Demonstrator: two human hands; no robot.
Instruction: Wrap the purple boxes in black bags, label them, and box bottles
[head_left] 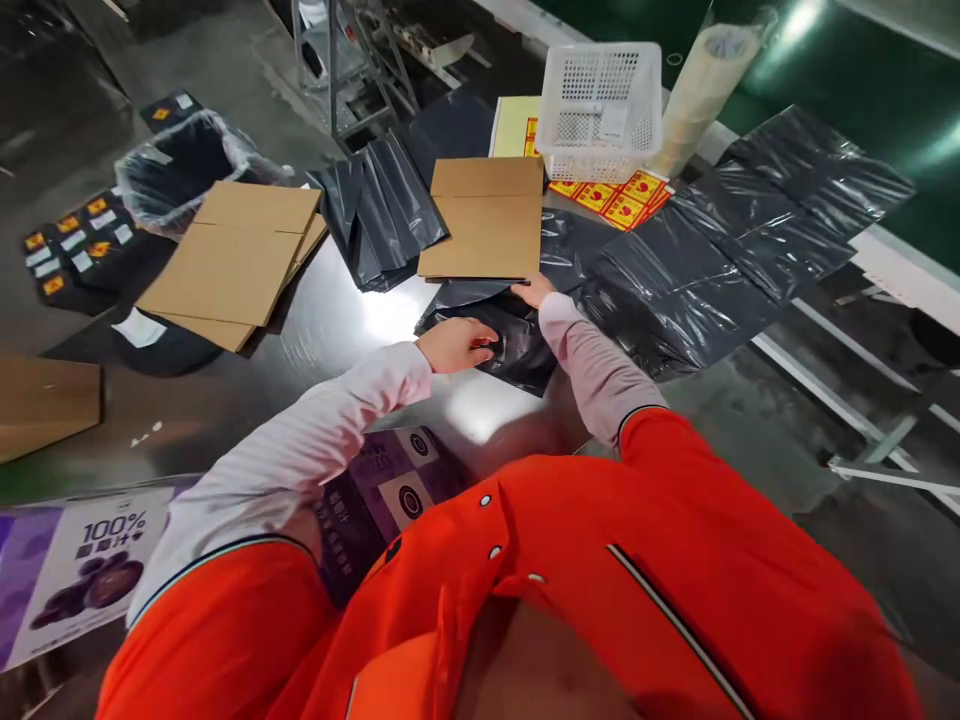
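Looking down from the head camera, both hands are working on a black plastic bag (501, 335) lying on the shiny metal table (337, 310) right in front of the person. The left hand (459, 344) is pressing down on the bag's near edge with fingers curled — looks like it's pinching the plastic. The right hand (534, 291) is lying flat and open on the bag's far side, just beside a flat cardboard sheet (486, 220). A white basket (600, 108) is sitting further back.
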